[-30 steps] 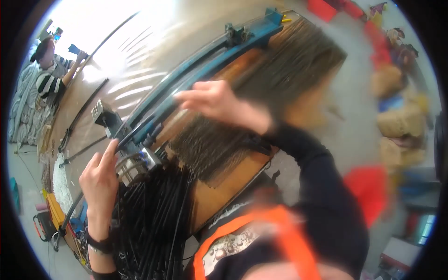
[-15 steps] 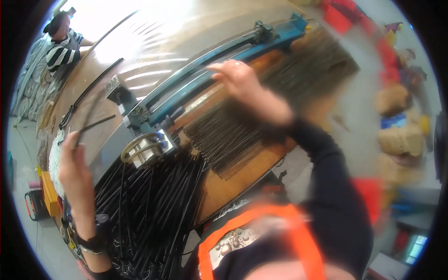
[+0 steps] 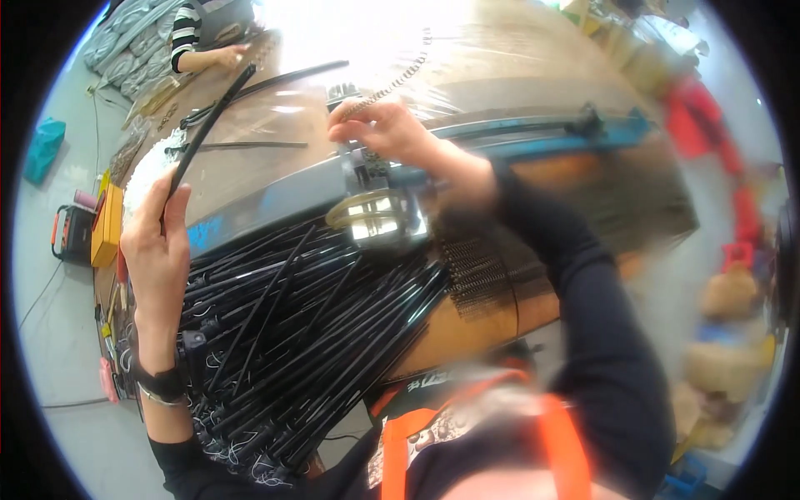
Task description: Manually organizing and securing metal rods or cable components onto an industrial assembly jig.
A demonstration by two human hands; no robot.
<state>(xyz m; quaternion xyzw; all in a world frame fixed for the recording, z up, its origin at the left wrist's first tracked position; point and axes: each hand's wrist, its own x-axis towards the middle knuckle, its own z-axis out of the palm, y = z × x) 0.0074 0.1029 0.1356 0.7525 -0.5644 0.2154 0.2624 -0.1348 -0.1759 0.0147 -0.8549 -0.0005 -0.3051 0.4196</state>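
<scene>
Head view shows the left hand gripping a black rod, which points up beyond it. The right hand has come along the blue rail toward the left one, and now a spring shows clearly, pinched in its fingers; so both parts seem in hand.

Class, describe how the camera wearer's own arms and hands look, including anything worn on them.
The left hand and right hand are ungloved. The long left sleeve and right sleeve are black fabric. A black band and a thin silvery bracelet circle the left wrist.
</scene>
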